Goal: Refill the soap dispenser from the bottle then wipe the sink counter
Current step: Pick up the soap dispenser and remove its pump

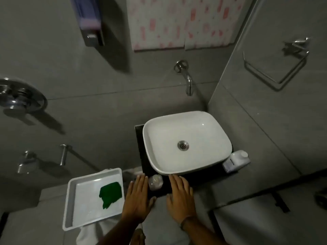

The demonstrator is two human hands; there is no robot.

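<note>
A white basin (187, 142) sits on a small dark counter (141, 156). A small clear soap dispenser (155, 182) stands on the counter's front edge, between my hands. My left hand (138, 198) lies flat and open just left of it. My right hand (180, 197) lies flat and open just right of it, at the basin's front rim. A white soap bottle (237, 160) with a blue label lies on the counter at the basin's right. A green cloth (110, 193) lies in a white tray (74, 206) to the left.
A chrome tap (188, 82) juts from the wall above the basin. A wall dispenser (90, 22) hangs top left, a towel ring (276, 69) on the right wall, and chrome shower fittings (21, 98) on the left. Grey walls close in on both sides.
</note>
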